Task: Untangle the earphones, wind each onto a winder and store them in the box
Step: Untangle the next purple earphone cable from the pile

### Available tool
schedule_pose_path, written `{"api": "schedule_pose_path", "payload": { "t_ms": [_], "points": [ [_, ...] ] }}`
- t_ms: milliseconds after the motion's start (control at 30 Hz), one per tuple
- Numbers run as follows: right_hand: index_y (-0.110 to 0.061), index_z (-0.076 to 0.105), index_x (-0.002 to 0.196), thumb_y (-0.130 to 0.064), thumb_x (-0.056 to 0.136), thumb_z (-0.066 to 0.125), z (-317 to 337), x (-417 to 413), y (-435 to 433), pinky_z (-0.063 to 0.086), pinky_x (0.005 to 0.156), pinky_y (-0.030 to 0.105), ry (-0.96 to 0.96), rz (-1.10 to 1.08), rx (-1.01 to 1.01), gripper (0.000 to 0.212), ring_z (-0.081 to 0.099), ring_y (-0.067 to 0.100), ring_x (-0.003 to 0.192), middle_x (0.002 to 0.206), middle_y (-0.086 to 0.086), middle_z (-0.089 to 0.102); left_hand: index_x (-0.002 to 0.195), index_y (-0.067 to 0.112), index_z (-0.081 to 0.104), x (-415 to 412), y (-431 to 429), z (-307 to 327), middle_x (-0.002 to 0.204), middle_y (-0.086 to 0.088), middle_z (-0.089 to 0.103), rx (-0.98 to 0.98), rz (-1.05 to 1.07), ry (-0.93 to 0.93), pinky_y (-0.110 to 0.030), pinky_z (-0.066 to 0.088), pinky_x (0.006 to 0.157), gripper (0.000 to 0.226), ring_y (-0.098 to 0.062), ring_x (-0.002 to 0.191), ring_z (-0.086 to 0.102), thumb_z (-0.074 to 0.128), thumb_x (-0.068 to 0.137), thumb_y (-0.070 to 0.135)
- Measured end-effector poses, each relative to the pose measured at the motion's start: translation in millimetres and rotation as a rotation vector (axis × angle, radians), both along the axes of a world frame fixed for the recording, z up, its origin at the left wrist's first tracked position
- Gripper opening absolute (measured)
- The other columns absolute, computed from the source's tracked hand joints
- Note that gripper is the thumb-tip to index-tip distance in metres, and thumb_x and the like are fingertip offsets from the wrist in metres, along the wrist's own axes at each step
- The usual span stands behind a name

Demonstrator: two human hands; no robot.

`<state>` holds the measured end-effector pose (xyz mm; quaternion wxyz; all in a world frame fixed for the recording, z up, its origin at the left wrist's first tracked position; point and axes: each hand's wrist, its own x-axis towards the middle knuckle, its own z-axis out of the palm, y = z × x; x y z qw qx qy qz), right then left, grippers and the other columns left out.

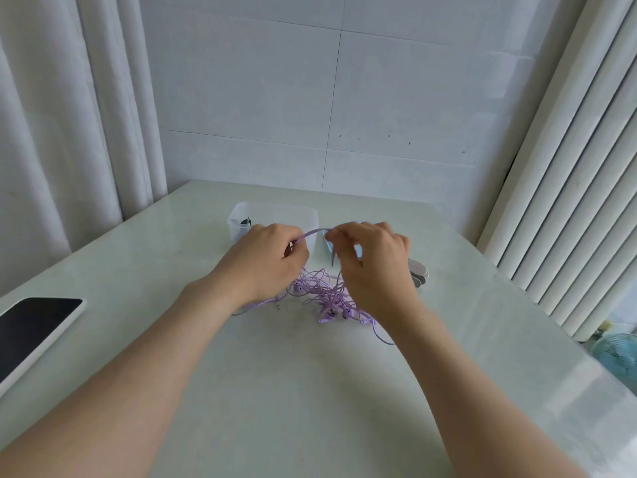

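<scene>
Head view: one cord (312,232) is pinched by the left hand (267,257) and the right hand (372,260), arched between them. The earphones (324,291) are tangled on the worktop (310,391) beneath, near the box (275,215).

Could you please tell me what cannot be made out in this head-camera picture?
Head view:
- Earphone tangle: number of sets unclear; strands overlap, and the left hand and right hand cover parts.
- Clear box: left hand hides most of its inside; one dark item is too small to identify.
- Grey oval pieces: mostly behind the right hand.
- Phone: cut off by left edge.
</scene>
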<state>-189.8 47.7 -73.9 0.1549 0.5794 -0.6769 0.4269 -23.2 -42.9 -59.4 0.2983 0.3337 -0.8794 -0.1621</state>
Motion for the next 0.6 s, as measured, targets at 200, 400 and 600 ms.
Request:
{"api": "schedule_pose_path", "payload": {
  "t_ms": [200, 400, 600],
  "points": [
    [-0.027, 0.076, 0.097, -0.024, 0.105, 0.05, 17.9, -6.0, 9.5, 0.048, 0.087, 0.041, -0.337, -0.117, -0.235, 0.027, 0.064, 0.025, 0.09, 0.088, -0.009, 0.067, 0.092, 0.023, 0.065, 2.8, -10.3, -8.5, 0.075, 0.006, 0.065, -0.085, 0.083, -0.077, -0.042, 0.053, 0.078, 0.021, -0.026, 0.079, 0.058, 0.045, 0.099, 0.02],
    [-0.011, 0.045, 0.111, -0.012, 0.113, 0.027, 45.5, -8.0, 17.2, 0.064, 0.087, 0.049, -1.594, 0.446, -0.629, 0.018, 0.077, 0.041, 0.092, 0.073, 0.019, 0.067, 0.099, 0.027, 0.065, 9.0, -18.7, -14.7, 0.103, 0.011, 0.068, -0.057, 0.188, -0.177, -0.039, 0.05, 0.083, 0.028, -0.024, 0.097, 0.061, 0.045, 0.094, 0.008],
    [-0.019, 0.05, 0.098, -0.018, 0.107, 0.037, 46.4, -10.1, 23.9, 0.028, 0.039, 0.021, -1.567, 0.249, -0.444, 0.016, 0.031, 0.014, 0.039, 0.06, -0.002, 0.029, 0.096, 0.036, 0.061, 13.6, -20.5, -15.8, 0.107, 0.007, 0.066, 0.015, 0.237, -0.172, -0.041, 0.055, 0.085, 0.049, -0.024, 0.104, 0.064, 0.048, 0.078, -0.007]
  ]
}}
